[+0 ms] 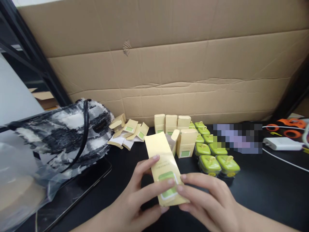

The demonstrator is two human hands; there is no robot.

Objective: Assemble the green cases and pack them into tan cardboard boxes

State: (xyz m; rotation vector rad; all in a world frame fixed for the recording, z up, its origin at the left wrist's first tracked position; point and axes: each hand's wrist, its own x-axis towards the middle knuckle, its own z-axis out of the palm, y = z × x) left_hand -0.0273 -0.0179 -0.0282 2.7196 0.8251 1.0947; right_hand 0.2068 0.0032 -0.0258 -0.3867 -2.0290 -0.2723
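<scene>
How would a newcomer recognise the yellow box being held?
Before the wide cardboard sheet is a black table. Above it, the person's left grip and right grip hold a yellow box. Unlike the standing boxes behind, it is held tilted.

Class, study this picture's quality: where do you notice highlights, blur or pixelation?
Head view: pale highlights on the glossy green square plastic lids; head view: small print too soft to read on the held pale-yellow cardboard box; head view: coarse pixelation over a purplish patch.

Spreads as black tabletop (pixel 267 190), bearing upright pale-yellow cardboard boxes (pixel 186 142) near the far edge, square green-lidded plastic containers (pixel 209 163) alongside.
</scene>
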